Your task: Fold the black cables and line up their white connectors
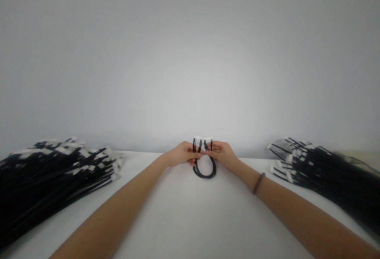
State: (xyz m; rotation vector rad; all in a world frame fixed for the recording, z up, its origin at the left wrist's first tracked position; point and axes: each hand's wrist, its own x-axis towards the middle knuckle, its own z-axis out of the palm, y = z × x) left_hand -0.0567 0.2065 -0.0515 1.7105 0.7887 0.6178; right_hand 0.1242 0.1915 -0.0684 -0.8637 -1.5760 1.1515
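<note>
Between my two hands is a black cable (204, 176) bent into a U, its loop hanging down. White connectors sit at both upper ends, one white connector (198, 138) on the left and another white connector (208, 138) on the right, close side by side. My left hand (183, 154) pinches the cable just below the left connector. On the other side, my right hand (221, 154) pinches it below the right one. The fingertips of both hands nearly meet in the middle of the loop.
A large pile of black cables with white connectors (59, 172) lies at the left of the white table (204, 219). Another bundle of such cables (323, 176) lies at the right. Behind the table rises a plain pale wall (190, 53).
</note>
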